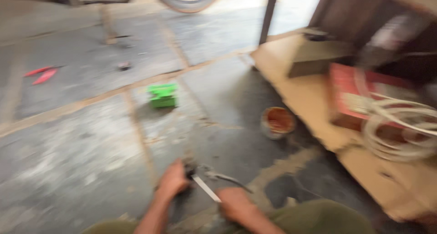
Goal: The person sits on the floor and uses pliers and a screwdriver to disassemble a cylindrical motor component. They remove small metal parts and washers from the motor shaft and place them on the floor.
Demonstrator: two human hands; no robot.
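worn grey concrete floor [82, 170], blurred view. left hand [173, 179] clenched on small dark metal part [189, 169] at floor; right hand [234, 204] clenched round thin white-handled tool [205, 188] beside dark pliers-like piece [223, 175]. best pinned firm, tool steady. green box [163, 95], rusty round tin [277, 121] well apart.

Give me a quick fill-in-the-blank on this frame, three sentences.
1. The small box lying on the concrete floor is ____ in colour.
2. Both hands, left hand and right hand, grip a metal ____ low over the floor.
3. The coiled white cable lies on the ____ platform.

Missing words: green; tool; wooden
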